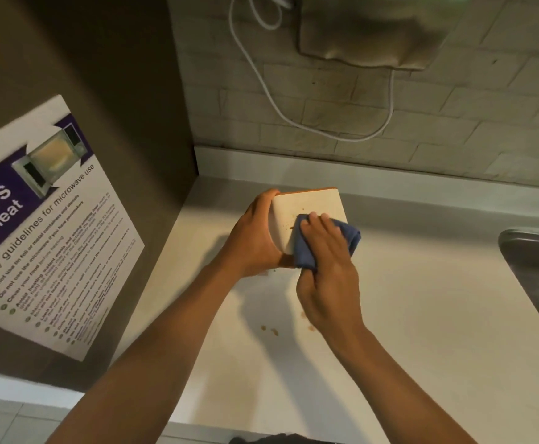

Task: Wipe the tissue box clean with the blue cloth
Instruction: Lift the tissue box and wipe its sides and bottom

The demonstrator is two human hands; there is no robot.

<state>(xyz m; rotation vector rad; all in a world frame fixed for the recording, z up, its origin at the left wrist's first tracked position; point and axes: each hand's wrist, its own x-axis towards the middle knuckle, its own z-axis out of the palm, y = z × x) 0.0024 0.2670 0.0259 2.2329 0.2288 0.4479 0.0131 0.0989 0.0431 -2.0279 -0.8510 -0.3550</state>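
The tissue box [308,219] is held above the counter [422,315], left of the sink [537,261]. The left hand [258,238] grips its left side; the right hand [326,257] presses the folded blue cloth [306,251] on its white face. Small brown spots [294,216] remain beside the cloth, so the wiping seems only partly done.
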